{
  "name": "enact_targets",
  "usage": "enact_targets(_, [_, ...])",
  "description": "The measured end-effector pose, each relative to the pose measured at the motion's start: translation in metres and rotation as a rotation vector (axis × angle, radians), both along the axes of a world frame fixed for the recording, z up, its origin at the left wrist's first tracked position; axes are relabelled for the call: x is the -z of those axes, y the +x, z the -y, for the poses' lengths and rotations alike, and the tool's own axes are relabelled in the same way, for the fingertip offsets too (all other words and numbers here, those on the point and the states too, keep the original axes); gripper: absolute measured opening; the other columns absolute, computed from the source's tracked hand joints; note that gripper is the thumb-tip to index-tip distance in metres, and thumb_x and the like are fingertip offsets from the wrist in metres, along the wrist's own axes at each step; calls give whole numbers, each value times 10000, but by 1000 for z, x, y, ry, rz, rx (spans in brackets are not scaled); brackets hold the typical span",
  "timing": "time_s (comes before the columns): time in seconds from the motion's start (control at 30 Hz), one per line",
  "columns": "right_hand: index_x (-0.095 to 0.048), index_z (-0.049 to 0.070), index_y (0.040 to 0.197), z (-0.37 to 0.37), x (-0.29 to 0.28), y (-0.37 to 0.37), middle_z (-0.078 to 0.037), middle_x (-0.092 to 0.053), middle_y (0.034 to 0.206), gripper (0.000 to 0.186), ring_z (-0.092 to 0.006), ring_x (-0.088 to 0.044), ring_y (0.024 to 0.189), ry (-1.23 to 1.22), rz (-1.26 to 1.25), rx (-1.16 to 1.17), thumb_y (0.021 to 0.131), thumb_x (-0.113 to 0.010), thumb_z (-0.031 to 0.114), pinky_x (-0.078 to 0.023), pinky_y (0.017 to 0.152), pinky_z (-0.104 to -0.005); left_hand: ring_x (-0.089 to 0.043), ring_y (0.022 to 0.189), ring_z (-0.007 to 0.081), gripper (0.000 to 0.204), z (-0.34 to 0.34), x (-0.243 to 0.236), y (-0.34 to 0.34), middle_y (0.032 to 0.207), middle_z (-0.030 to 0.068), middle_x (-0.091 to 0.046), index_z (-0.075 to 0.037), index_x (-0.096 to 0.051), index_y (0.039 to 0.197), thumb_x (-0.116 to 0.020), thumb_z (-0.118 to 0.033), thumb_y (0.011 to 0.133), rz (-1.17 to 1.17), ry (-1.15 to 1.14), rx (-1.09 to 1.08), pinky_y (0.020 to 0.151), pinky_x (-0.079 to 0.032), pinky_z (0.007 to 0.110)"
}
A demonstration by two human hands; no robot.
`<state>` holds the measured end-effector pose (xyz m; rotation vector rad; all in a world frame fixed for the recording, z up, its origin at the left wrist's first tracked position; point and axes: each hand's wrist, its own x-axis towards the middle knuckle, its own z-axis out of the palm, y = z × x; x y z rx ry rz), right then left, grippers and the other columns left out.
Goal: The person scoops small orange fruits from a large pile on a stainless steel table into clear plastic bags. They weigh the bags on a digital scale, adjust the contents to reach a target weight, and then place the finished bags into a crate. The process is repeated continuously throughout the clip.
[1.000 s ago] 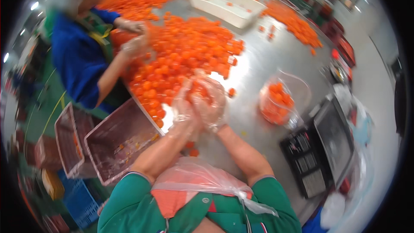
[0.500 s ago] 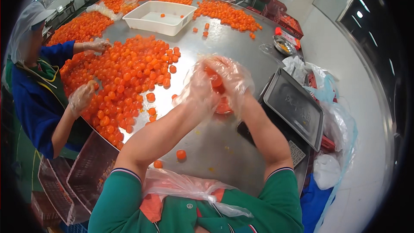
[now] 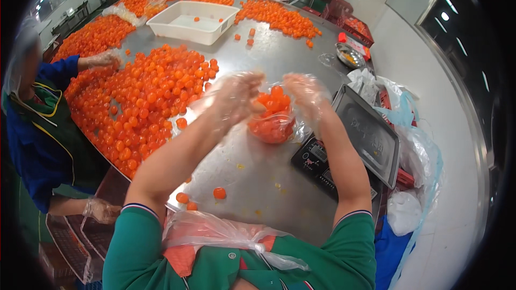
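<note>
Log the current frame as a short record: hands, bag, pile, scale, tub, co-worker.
left hand: gloved, at the bag's left side; grip unclear
right hand: gloved, at its right side; grip unclear
bag: clear plastic bag holding orange balls, between the hands
pile: orange balls, left on the metal table
scale: black scale, right of the bag
tub: white tub, few balls inside
co-worker: person in blue sleeves, far left

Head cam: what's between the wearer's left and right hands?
In the head view, a clear bag of orange balls sits between the left hand and right hand, its bulk slightly lower in the picture. Whether either grips it isn't clear.
</note>
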<state>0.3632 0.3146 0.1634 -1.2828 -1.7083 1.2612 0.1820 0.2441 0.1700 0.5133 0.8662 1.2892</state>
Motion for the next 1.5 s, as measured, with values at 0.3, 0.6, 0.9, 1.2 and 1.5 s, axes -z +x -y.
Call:
enact_targets(0.3, [-545, 126, 1315, 149, 101, 9, -203, -466, 1367, 628, -414, -445, 1253, 802, 540, -777, 743, -735, 304, -376, 1024, -502, -544, 1017, 277, 390, 184, 65, -157, 1187, 166, -509, -32, -543, 1161, -623, -290, 880, 113, -118, -538, 906, -452, 447])
enact_targets(0.6, [-427, 261, 1405, 172, 164, -168, -151, -375, 1452, 540, -391, -304, 1360, 1067, 413, -1197, 883, -547, 327, -227, 1102, -580, -538, 1019, 310, 459, 248, 107, -141, 1191, 203, -470, -9, -489, 1214, -600, -305, 881, 172, -240, -649, 885, -485, 456])
enact_targets(0.9, [-166, 234, 1523, 87, 106, -210, -203, -320, 1469, 797, -396, -302, 1352, 883, 611, -510, 877, -598, 413, -273, 1083, -543, -390, 1225, 403, 501, 231, 143, -140, 1467, 289, -169, -96, -382, 1286, -584, -359, 910, 340, -389, -622, 980, -395, 553])
enact_targets(1.2, [-25, 262, 1537, 107, 132, -169, -267, -97, 1550, 1143, -491, -132, 1413, 494, 944, -526, 687, -723, 575, -215, 1088, -608, -68, 1432, 447, 858, 169, 156, -139, 1578, 169, 37, -178, 21, 1521, -537, -466, 936, 463, -289, -673, 1106, -145, 649])
enact_targets(1.5, [-311, 68, 1455, 15, 179, -262, -245, -314, 1468, 1040, -408, -379, 1300, 665, 492, -224, 656, -743, 574, -354, 1049, -462, -279, 1362, 421, 611, 113, 158, -165, 1528, 149, -205, -173, -255, 1464, -389, -518, 978, 600, -150, -691, 1074, -221, 669])
